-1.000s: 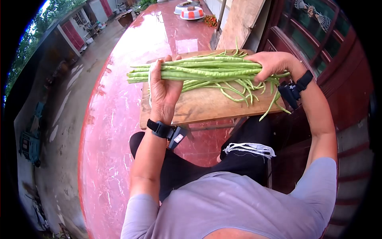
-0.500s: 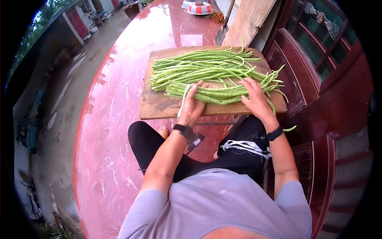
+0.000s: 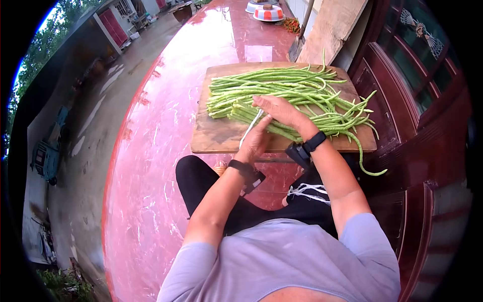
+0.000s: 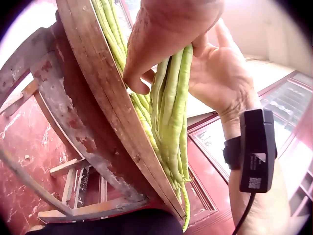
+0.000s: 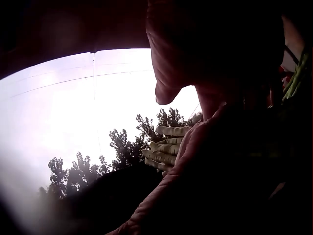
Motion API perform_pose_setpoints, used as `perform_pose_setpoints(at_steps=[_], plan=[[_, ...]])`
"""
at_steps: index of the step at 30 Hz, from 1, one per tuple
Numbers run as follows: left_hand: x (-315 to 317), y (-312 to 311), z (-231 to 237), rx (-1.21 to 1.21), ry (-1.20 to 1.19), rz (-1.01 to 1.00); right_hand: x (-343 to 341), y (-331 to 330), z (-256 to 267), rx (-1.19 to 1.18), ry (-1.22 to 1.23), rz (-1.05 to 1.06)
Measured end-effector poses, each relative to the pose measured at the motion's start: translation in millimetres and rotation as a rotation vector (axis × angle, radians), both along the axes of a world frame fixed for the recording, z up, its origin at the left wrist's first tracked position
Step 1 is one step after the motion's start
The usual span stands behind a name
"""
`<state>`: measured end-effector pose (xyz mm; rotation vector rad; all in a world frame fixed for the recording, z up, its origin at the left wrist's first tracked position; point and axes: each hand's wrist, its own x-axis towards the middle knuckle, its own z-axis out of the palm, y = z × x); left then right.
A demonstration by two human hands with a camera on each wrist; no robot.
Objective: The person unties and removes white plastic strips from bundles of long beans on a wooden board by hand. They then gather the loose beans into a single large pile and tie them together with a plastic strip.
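My left hand (image 3: 254,141) grips a bundle of long green beans (image 4: 171,103) low over the near edge of a wooden board (image 3: 216,136). A white strip (image 3: 251,127) runs along this hand by the thumb. Across the top of the bundle reaches my right hand (image 3: 282,110), its fingertips close to the strip's upper end. In the left wrist view the right palm (image 4: 220,81) faces the beans, the fingers partly hidden behind the left hand. More long beans (image 3: 282,78) lie spread on the board behind the bundle.
More white strips (image 3: 309,192) lie over my right thigh. The board rests on a wooden stand (image 4: 73,196). A dark red door (image 3: 390,95) is close on the right, with planks (image 3: 329,32) leaning beyond it. Covered basins (image 3: 269,14) sit farther back on the red floor (image 3: 161,166).
The held bundle was lifted above the board, then came down to its near edge. My right hand left the beans' thin ends and moved left across the bundle to beside my left hand.
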<state>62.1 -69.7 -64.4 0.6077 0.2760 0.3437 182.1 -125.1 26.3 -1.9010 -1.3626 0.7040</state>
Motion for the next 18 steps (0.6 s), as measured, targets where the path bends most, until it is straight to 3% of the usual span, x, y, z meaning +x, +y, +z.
perform_pose_setpoints(at_steps=[2, 3, 5, 6, 7, 8, 9, 11, 14, 17, 18], plan=[[-3.6, 0.3, 6.1, 0.047, 0.042, -0.003, -6.3, -3.5, -9.7, 0.254, 0.241, 0.157], [-13.8, -10.2, 36.6, 0.069, 0.109, 0.014, -1.1, -0.7, -22.2, 0.229, 0.105, 0.195], [-13.7, -9.3, 33.3, 0.116, 0.110, 0.017, -19.0, -7.0, -13.1, 0.136, -0.270, 0.111], [-3.2, 2.0, 0.2, 0.141, 0.041, 0.007, -27.2, -7.6, -9.5, 0.091, -0.457, 0.066], [-1.2, 3.3, -0.2, 0.165, -0.029, -0.001, -31.0, -2.7, -12.2, 0.075, -0.352, 0.005], [-2.1, 1.0, -2.2, 0.247, 0.105, 0.016, -35.0, -0.2, -12.9, 0.048, -0.368, -0.041], [-13.2, -10.8, 31.9, 0.326, 0.242, 0.033, -40.7, 1.7, -11.8, 0.021, -0.382, -0.084], [-22.6, -16.0, 53.3, 0.497, 0.450, 0.050, -45.9, 4.9, -13.2, 0.027, -0.412, -0.124], [-26.4, -13.6, 57.7, 0.682, 0.568, 0.020, -46.7, 6.9, -24.8, 0.157, -0.406, -0.161], [-26.1, -4.8, 43.4, 0.837, 0.394, -0.044, -48.3, 4.3, -37.0, 0.322, -0.323, -0.246], [-20.6, 7.1, 10.6, 0.986, 0.262, -0.064, -50.7, 2.1, -36.4, 0.351, -0.315, -0.258]])
